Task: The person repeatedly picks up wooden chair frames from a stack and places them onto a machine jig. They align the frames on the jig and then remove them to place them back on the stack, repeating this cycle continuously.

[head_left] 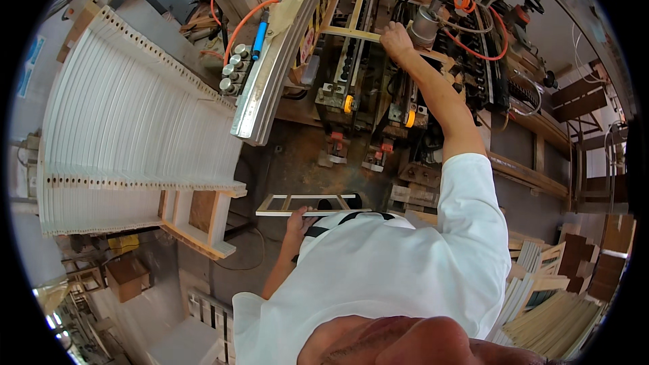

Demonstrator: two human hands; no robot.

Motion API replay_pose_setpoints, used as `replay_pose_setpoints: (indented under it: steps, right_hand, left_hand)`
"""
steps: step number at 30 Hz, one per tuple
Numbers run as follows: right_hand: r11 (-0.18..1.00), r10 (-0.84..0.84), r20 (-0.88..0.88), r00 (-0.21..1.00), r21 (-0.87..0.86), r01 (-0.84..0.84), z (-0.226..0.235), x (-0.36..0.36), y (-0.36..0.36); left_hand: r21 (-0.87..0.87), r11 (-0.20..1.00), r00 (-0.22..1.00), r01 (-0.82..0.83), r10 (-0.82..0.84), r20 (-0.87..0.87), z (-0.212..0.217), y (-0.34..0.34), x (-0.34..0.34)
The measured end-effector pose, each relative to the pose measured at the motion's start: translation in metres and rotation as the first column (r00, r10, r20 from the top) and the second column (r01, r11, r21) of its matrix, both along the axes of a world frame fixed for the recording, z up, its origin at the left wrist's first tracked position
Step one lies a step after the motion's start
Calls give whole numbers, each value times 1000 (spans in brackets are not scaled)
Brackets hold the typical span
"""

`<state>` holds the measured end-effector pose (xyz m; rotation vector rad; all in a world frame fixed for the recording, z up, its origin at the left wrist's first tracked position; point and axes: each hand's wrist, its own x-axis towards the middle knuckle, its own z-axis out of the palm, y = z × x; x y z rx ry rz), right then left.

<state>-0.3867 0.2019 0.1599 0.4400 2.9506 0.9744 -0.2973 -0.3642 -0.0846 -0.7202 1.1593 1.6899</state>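
Observation:
At waist height my left hand (pixel 296 222) is closed on a narrow rectangular wooden frame (pixel 275 213) with a white outer edge, held level against my body. My right arm reaches far forward into a machine. There my right hand (pixel 397 42) is closed on the near right corner of a second wooden frame (pixel 353 32), which lies across the machine's rails (pixel 351 71). A round metal cylinder (pixel 424 25) stands just right of that hand. The fingertips of both hands are partly hidden.
A long metal beam (pixel 260 105) with round silver buttons (pixel 230 76) and a blue pen-shaped tool (pixel 259 40) juts out at left. Beyond it stands a large stack of white frames (pixel 135 115). Orange air hoses (pixel 497 44) loop at right. Wooden strips (pixel 551 324) lie behind me.

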Motion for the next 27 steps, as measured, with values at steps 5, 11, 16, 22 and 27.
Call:
replay_pose_setpoints:
  steps: [5,11,16,22,27]
  right_hand:
    - [999,39,-14,999,19,-38,2,-4,9]
    - [1000,7,-13,1000,-24,-8,10,-5,9]
    - [999,-7,3,1000,-38,7,18,-5,4]
    - [999,-8,-2,1000,-49,8,20,-3,6]
    - [999,15,-48,999,-46,-17,17,-5,10]
  left_hand:
    - [-16,998,998,-62,62,-5,-1,5,8]
    - [-39,992,992,-123,123,1,15,25,13]
    - [-10,993,991,-120,119,-57,30,27,23]
    - [-38,994,982,-98,91,-164,69,30,34]
    - [-16,993,974,-118,113,-194,89,27,40]
